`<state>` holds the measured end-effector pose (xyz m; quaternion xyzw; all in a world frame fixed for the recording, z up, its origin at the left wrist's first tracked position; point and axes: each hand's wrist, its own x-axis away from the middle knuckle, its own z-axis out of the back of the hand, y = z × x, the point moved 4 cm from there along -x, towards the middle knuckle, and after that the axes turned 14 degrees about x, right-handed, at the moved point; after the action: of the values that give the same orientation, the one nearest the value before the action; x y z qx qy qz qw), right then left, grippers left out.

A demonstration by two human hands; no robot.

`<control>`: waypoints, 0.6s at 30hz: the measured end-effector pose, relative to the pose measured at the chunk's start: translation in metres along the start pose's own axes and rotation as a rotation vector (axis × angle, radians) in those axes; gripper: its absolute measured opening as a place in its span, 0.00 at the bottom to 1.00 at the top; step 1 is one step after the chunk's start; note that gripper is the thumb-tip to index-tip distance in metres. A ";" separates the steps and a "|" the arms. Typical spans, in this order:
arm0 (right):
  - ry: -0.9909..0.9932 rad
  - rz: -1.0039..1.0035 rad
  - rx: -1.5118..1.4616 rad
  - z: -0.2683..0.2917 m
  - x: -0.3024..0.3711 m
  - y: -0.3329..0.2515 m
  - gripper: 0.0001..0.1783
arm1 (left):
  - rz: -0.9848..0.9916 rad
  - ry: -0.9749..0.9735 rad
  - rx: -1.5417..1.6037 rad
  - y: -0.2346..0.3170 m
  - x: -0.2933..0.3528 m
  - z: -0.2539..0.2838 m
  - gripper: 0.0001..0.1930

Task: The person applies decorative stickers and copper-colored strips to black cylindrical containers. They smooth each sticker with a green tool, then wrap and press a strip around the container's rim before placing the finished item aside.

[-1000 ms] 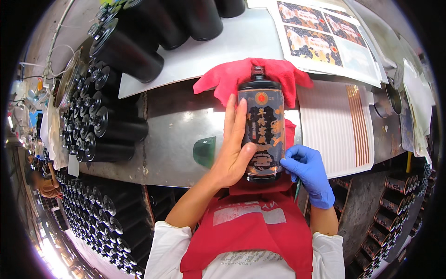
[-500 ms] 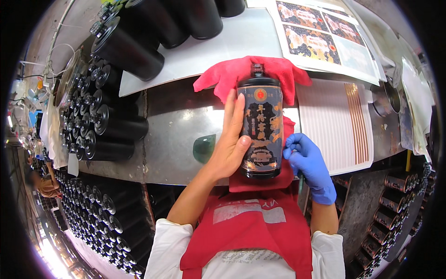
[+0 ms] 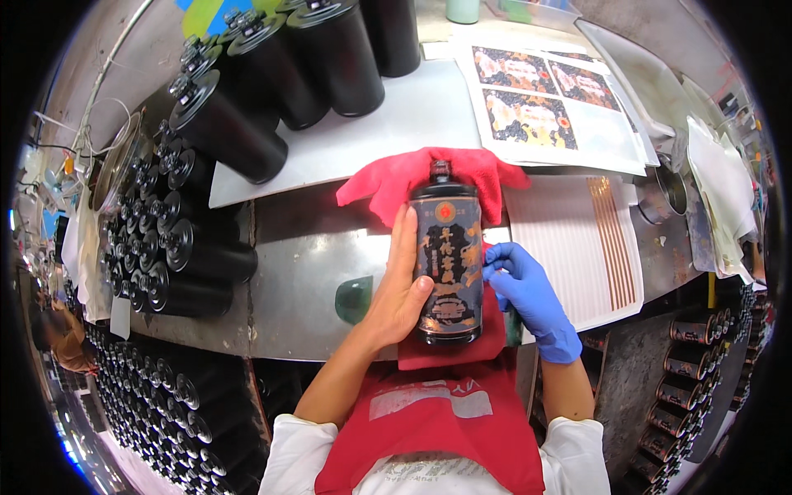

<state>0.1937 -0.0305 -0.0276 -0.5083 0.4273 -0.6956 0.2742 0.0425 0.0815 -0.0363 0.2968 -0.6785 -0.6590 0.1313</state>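
Observation:
A black bottle [image 3: 447,268] with a dark label patterned in gold and orange lies tilted on a pink-red cloth [image 3: 388,194], its neck pointing away from me. My left hand [image 3: 403,285], bare, grips the bottle's left side, fingers running along it and thumb resting on the front. At the bottle's right edge is my right hand [image 3: 528,289] in a blue glove, its thumb and fingers pinched together. What they pinch is hidden. A dark green piece [image 3: 513,326] shows just below the glove. Another flat green piece [image 3: 354,299] lies on the metal table [image 3: 301,272] left of my left hand.
Several plain black bottles [image 3: 227,128] stand on a white board [image 3: 421,107] and at the left. Printed sheets [image 3: 528,107] lie at the back right, with a striped sheet [image 3: 561,247] nearer. Labelled bottles [image 3: 689,330] line the lower right; more black bottles [image 3: 157,371] fill the lower left.
The whole view has shifted, so the table and bottle appear lower. My right hand has moved farther up along the bottle's right edge. My left hand keeps its grip.

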 end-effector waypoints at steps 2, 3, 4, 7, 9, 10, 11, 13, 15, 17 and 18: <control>0.024 0.076 0.053 -0.005 -0.013 0.000 0.14 | 0.061 -0.010 0.099 0.001 -0.001 -0.003 0.40; -0.046 0.015 -0.044 -0.006 -0.018 0.005 0.13 | 0.059 -0.007 0.093 0.000 -0.001 -0.003 0.40; -0.078 0.002 -0.036 -0.003 -0.021 0.010 0.13 | 0.052 -0.011 0.063 -0.003 0.000 -0.001 0.41; -0.120 -0.031 0.031 0.005 -0.025 0.011 0.13 | 0.077 -0.030 0.059 0.002 -0.003 0.000 0.42; -0.034 0.008 -0.016 0.007 -0.029 -0.004 0.13 | 0.078 -0.020 0.050 0.004 -0.004 0.000 0.43; 0.008 0.027 -0.041 0.007 -0.033 -0.011 0.13 | 0.097 -0.030 0.065 0.006 -0.005 0.000 0.44; 0.061 0.037 -0.013 0.007 -0.038 -0.018 0.13 | 0.114 -0.044 0.084 0.008 -0.006 0.000 0.44; 0.082 0.048 0.026 0.003 -0.051 -0.020 0.14 | 0.112 -0.047 0.093 0.007 -0.008 0.000 0.45; 0.053 0.044 0.021 0.002 -0.058 -0.024 0.16 | 0.076 -0.042 0.069 0.006 -0.007 0.003 0.46; 0.007 0.049 -0.060 0.010 -0.062 -0.022 0.16 | 0.116 -0.072 0.110 0.012 -0.012 0.003 0.46; -0.015 0.051 -0.100 0.012 -0.062 -0.022 0.16 | 0.127 -0.071 0.120 0.011 -0.014 0.004 0.47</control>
<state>0.2264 0.0271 -0.0361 -0.5157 0.4720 -0.6624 0.2694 0.0487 0.0919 -0.0226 0.2368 -0.7386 -0.6175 0.1305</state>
